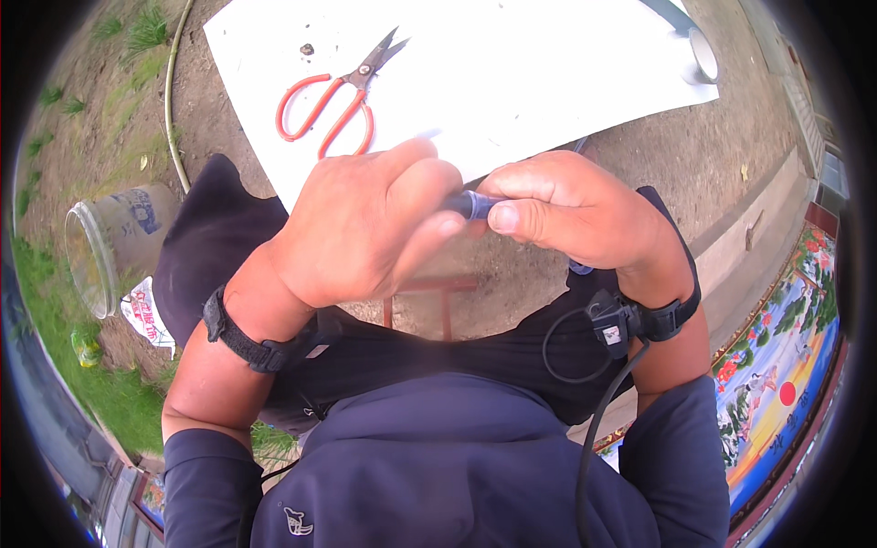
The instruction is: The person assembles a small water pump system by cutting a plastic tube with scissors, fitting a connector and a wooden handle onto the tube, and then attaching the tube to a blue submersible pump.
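Over my lap, both hands meet at a short dark tube-like piece with a translucent bluish sleeve (476, 205). My left hand (379, 215) is closed round its dark end, the fingers curled and the thumb pointing toward the right hand. My right hand (580, 210) pinches the sleeve's other end between thumb and bent forefinger. Most of the piece is hidden inside the hands, so its exact kind does not show. Just beyond my left hand lie red-handled scissors (352, 87) on a white board (512, 82), their blades slightly apart and pointing away.
A tape roll (702, 57) rests at the board's far right corner, a small dark clump (307, 49) near the scissors. On the ground at left are a translucent bucket (128, 242), a printed plastic bag (146, 315) and a hose (171, 100). A low concrete ledge (754, 219) runs along the right.
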Motion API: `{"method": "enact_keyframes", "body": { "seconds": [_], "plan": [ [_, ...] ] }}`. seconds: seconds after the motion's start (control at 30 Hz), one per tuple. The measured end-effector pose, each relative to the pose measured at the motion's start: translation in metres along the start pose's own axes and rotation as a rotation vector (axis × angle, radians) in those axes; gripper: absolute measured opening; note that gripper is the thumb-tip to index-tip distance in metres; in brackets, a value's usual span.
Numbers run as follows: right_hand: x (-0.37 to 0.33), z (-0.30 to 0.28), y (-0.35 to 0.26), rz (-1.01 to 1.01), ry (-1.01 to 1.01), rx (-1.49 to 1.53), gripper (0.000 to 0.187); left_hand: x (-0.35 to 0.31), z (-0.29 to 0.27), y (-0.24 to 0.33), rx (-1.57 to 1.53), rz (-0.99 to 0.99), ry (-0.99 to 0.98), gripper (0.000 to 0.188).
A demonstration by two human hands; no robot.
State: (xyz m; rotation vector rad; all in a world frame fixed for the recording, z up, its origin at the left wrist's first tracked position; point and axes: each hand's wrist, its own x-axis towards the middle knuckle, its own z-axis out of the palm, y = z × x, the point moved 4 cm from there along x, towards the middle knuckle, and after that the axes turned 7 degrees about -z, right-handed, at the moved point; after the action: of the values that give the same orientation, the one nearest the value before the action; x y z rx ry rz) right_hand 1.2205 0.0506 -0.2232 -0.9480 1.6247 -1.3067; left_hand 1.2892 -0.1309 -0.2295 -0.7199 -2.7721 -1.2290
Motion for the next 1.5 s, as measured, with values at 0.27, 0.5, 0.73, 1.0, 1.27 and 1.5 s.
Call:
{"method": "enact_keyframes", "body": {
  "seconds": [0.27, 0.5, 0.73, 1.0, 1.27, 1.5],
  "plan": [
    [0.001, 0.013, -0.005, -0.044, 0.005, -0.070, 0.024, -0.006, -0.002, 0.004, -0.050, 0.009, -0.016, 0.019],
    [0.001, 0.025, -0.014, -0.139, 0.142, -0.370, 0.023, -0.012, 0.006, 0.004, -0.205, -0.100, 0.012, 0.021],
    [-0.002, 0.027, -0.018, -0.147, 0.246, -0.665, 0.023, -0.011, 0.010, 0.009, -0.317, -0.268, 0.005, 0.017],
    [-0.001, 0.026, -0.021, -0.136, 0.147, -0.894, 0.027, -0.017, 0.026, 0.007, -0.747, -0.555, -0.131, 0.027],
    [0.003, 0.018, -0.005, -0.149, 0.310, -0.897, 0.020, -0.007, 0.027, 0.001, -1.181, -0.819, -0.149, 0.038],
    [-0.001, 0.009, -0.004, -0.236, 0.405, -0.779, 0.022, -0.003, 0.020, -0.010, -0.841, -0.720, -0.092, 0.045]
  ]
}}
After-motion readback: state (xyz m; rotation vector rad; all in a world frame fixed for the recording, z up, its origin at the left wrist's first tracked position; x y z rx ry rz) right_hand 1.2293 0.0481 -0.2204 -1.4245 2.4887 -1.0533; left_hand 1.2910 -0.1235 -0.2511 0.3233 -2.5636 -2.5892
